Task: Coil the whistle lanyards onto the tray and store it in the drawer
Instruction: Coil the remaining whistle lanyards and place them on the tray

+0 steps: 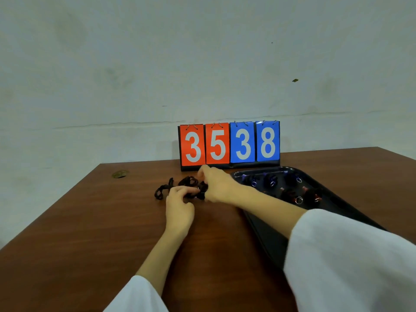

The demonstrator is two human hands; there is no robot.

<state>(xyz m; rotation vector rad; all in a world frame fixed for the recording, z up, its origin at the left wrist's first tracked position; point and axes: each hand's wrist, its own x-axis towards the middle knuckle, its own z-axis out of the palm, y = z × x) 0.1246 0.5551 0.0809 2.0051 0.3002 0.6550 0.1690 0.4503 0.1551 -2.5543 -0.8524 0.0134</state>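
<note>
While both hands work close together above the wooden table, the left hand curls its fingers round a bunch of the black lanyard. The right hand pinches the same tangle just beyond it. Loose loops trail left of the left hand. Right of the right hand lies the black tray, holding coiled lanyards. Behind both hands stands a scoreboard.

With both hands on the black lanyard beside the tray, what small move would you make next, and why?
Probably wind the loose loops into the bundle: the left hand and right hand hold the black lanyard, but part of it sprawls uncoiled on the table, outside the tray.
</note>
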